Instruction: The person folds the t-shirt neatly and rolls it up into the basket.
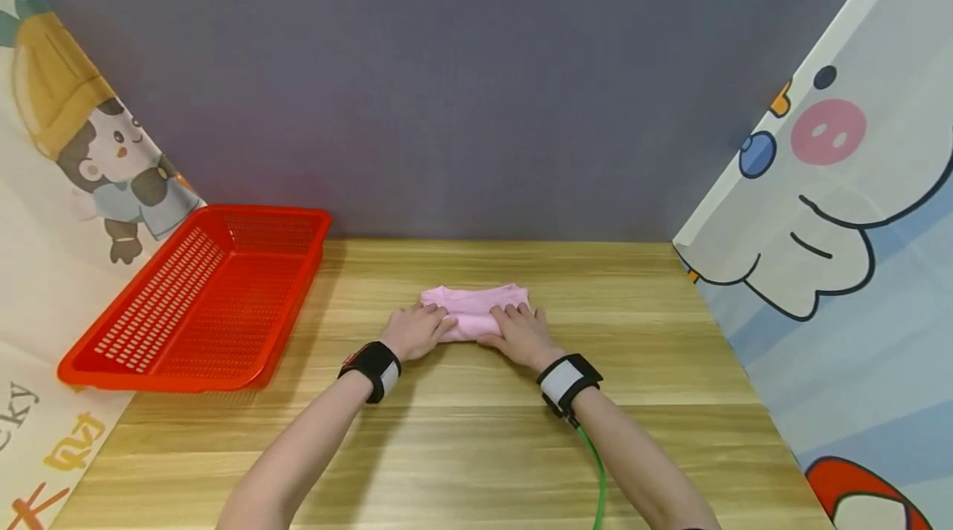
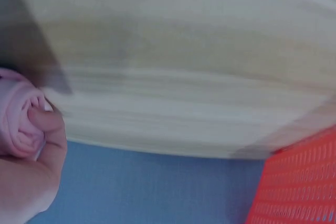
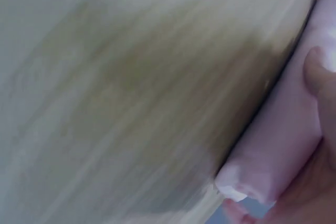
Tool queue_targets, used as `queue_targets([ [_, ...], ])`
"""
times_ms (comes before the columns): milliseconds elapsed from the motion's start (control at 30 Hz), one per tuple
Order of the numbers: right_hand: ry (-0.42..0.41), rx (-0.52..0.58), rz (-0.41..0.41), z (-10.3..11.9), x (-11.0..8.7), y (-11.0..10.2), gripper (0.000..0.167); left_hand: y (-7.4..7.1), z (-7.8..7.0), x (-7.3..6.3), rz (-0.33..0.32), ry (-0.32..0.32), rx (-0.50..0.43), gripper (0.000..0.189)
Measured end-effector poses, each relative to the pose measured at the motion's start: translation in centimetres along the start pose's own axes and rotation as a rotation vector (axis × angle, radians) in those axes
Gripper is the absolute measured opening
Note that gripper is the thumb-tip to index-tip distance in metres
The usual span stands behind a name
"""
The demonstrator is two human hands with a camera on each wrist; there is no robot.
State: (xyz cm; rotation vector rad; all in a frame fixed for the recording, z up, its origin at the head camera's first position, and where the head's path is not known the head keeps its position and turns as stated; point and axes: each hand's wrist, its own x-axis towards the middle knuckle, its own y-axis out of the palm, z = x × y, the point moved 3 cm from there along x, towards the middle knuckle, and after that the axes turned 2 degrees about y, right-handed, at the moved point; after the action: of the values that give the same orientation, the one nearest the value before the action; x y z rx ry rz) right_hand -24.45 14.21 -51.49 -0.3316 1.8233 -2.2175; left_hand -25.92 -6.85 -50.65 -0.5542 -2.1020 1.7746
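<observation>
A pink cloth (image 1: 475,317), partly rolled up, lies on the wooden table between my two hands. My left hand (image 1: 414,331) grips its left end; in the left wrist view a digit of that hand (image 2: 39,171) presses against the spiral end of the roll (image 2: 20,119). At the other end my right hand (image 1: 524,337) holds the cloth, fingers over its top. The right wrist view has the thumb (image 3: 315,72) lying along the smooth roll (image 3: 278,140), with the rest of the hand curled about it. What kind of cloth item it is cannot be told.
A red plastic basket (image 1: 279,298) with perforated sides stands at the table's left. Behind the wooden table (image 1: 476,447) rises a grey panel (image 1: 476,83). Printed cartoon sheets flank both sides. A green cable (image 1: 600,472) runs from the right wrist band (image 1: 567,381).
</observation>
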Motion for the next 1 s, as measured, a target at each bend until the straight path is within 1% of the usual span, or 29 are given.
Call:
queue_targets([
  [67,0.004,-0.01,0.01,-0.1,-0.1,-0.1,0.055,0.0,0.0,0.4,0.022,-0.018,-0.027,0.047],
  [133,0.01,-0.02,0.028,-0.1,-0.1,-0.1,0.056,0.1,0.1,0.7,0.04,-0.03,-0.032,0.048],
  [267,0.017,-0.03,0.027,-0.1,-0.4,0.0,0.056,0.4,0.1,1.2,0.052,-0.064,-0.047,0.052],
  [400,-0.018,-0.074,-0.027,0.1,-0.7,0.0,0.061,0.5,0.2,1.5,0.077,-0.117,-0.075,0.059],
  [467,-0.043,-0.112,-0.056,0.1,-0.8,0.2,0.062,0.5,0.2,1.6,0.089,-0.137,-0.082,0.061],
  [533,-0.063,-0.138,-0.075,0.2,-0.8,0.3,0.058,0.5,0.3,1.6,0.092,-0.147,-0.075,0.063],
  [567,-0.071,-0.137,-0.084,0.2,-0.8,0.4,0.054,0.5,0.3,1.5,0.082,-0.148,-0.074,0.063],
  [633,-0.082,-0.119,-0.086,0.2,-0.6,0.4,0.045,0.4,0.3,1.2,0.029,-0.128,-0.047,0.062],
  [667,-0.087,-0.102,-0.078,0.2,-0.6,0.4,0.041,0.5,0.3,0.9,-0.013,-0.106,-0.024,0.059],
  [733,-0.09,-0.055,-0.048,0.2,-0.5,0.3,0.038,0.6,0.2,0.3,-0.115,-0.041,0.065,0.053],
  [800,-0.087,-0.008,-0.004,0.0,-0.3,0.2,0.038,0.8,0.2,-0.3,-0.233,0.031,0.183,0.046],
  [867,-0.076,0.039,0.036,-0.1,-0.2,0.0,0.038,1.1,0.1,-1.0,-0.326,0.094,0.273,0.05],
  [933,-0.069,0.067,0.068,-0.2,-0.1,-0.2,0.038,1.4,0.2,-1.4,-0.377,0.133,0.322,0.057],
  [1000,-0.07,0.096,0.088,-0.3,0.0,-0.4,0.038,1.7,0.2,-1.7,-0.386,0.157,0.31,0.059],
])
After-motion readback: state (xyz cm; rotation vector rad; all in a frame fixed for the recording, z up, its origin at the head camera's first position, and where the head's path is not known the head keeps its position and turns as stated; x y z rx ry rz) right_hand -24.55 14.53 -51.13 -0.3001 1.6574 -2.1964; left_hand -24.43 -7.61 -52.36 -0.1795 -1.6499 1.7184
